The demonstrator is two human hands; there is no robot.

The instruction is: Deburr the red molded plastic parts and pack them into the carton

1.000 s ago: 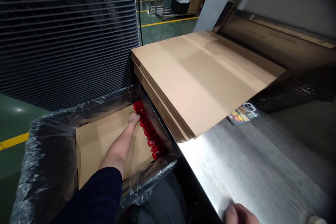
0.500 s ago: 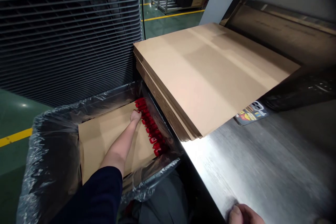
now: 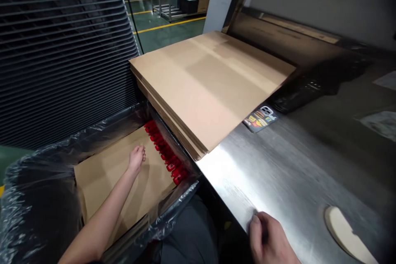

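My left hand (image 3: 137, 159) is closed in a loose fist above a brown cardboard sheet (image 3: 99, 185), with nothing showing in it. This sheet lies inside a bin lined with clear plastic (image 3: 37, 189). Along the sheet's right side runs a row of small glossy red parts (image 3: 163, 152), apart from my fingers. My right hand (image 3: 272, 235) is at the near edge of the steel table (image 3: 278, 169), thumb and forefinger pressed together. Whatever is between them, if anything, is hidden.
A tall stack of cardboard sheets (image 3: 210, 90) stands on the table beside the bin. Partly under its overhang lies a phone in a stickered case (image 3: 260, 119). A cream-coloured flat piece (image 3: 343, 231) sits at the lower right. Dark slatted shelving (image 3: 62, 49) rises behind the bin.
My left hand has drawn back from the red row to over the cardboard. More of my right hand shows at the table edge, and the view has swung right.
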